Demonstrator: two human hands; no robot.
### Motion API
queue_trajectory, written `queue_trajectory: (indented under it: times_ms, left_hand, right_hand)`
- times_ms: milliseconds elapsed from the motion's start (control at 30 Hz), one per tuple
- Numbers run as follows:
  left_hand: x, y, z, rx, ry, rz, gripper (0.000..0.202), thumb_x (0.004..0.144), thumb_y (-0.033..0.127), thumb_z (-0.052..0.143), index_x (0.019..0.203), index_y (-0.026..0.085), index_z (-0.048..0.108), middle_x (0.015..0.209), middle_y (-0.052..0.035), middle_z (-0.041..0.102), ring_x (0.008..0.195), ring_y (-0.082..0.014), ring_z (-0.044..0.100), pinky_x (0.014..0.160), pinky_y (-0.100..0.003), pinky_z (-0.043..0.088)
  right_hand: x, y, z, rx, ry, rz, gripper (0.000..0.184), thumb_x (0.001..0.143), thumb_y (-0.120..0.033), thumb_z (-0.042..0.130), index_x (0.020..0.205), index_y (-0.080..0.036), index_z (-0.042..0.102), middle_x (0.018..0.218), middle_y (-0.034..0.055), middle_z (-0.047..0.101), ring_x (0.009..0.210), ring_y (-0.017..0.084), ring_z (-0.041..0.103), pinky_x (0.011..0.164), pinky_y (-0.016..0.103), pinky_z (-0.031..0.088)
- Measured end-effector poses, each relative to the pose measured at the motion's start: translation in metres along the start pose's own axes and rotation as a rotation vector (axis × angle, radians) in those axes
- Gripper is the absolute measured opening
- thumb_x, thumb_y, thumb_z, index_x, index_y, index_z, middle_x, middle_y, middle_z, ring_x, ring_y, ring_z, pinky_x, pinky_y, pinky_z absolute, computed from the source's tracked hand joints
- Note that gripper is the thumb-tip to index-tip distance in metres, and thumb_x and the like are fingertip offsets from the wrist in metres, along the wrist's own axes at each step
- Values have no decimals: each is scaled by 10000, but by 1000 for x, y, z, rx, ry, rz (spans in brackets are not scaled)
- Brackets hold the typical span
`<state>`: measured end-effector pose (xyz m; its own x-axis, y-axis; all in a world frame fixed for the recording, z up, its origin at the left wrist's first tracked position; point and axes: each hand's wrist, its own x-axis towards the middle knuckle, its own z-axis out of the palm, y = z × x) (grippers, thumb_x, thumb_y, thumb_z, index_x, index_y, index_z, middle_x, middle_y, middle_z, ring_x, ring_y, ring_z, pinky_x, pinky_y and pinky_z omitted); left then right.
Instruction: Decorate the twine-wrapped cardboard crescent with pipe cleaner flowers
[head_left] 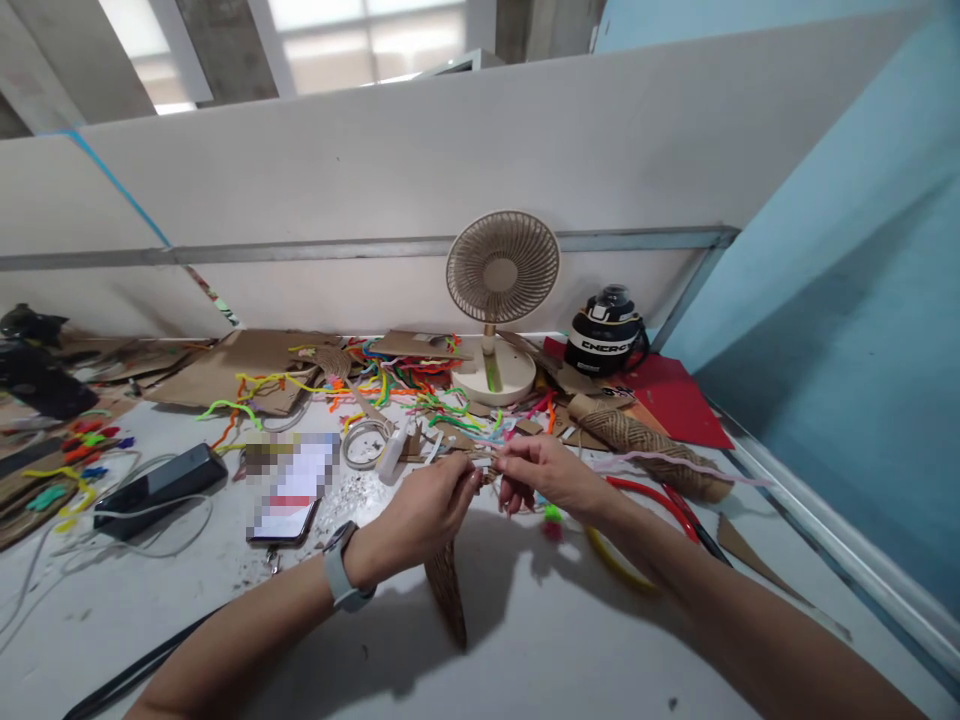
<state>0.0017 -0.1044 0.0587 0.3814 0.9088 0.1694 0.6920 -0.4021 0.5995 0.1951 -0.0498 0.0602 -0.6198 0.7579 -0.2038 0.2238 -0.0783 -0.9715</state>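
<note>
Both of my hands meet near the middle of the table. My left hand (442, 498), with a grey-banded watch on its wrist, is closed in a pinch. From beneath it a brown, tapering, twine-textured strip (447, 598) reaches down toward me; its upper end is hidden by the fingers. My right hand (541, 470) faces it with thumb and forefinger pinched together, the other fingers curled below. Thin brown strands show between the fingertips, too small to make out clearly. A pink-and-green fuzzy bit (553, 522) lies below my right hand.
Behind stand a fan (502, 275) and a black bottle (606, 335). A twine roll (649, 445) lies right, beside red sheets (679, 400). Colourful pipe cleaners (405, 375) and cardboard (240, 370) cover the back. At left are a phone (296, 490) and black box (161, 490).
</note>
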Motion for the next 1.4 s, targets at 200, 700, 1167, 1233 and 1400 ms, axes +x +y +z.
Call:
queue_trajectory:
  times_ms: [200,700,1167,1233,1400]
  left_hand:
    - [1,-1,-2,-89,-9,18,238,969,337,305,826,195,432,732,7,510,650,-135,447,610,-257,325]
    - [1,-7,7,-99,-15,7,247,958,365,317,823,197,438,697,6,489,620,-139,433,588,-262,310]
    - [2,-3,3,-224,-50,26,199,959,323,317,852,193,423,731,8,490,643,-132,441,611,-263,361]
    - [2,-2,0,-247,-56,25,206,959,325,315,849,192,427,734,9,495,641,-129,449,604,-258,365]
    - [2,-2,-4,-249,-78,7,215,951,355,338,860,190,441,706,19,492,612,-125,444,572,-251,355]
  right_hand:
    - [-3,-3,-1,-45,-27,-3,325,802,-476,569,783,-152,582,728,68,735,581,138,670,445,195,389]
    - [-4,-9,1,-24,23,23,275,720,-428,616,697,-158,569,600,36,705,503,140,646,440,204,402]
    - [1,7,-1,-15,15,37,349,746,-489,645,710,-145,597,630,58,714,527,149,658,436,196,385]
    - [1,5,0,-9,28,42,367,733,-504,654,703,-143,595,621,59,710,514,144,650,439,198,381]
    - [0,3,2,-5,32,49,382,716,-517,673,710,-142,604,627,56,708,534,152,656,475,216,415]
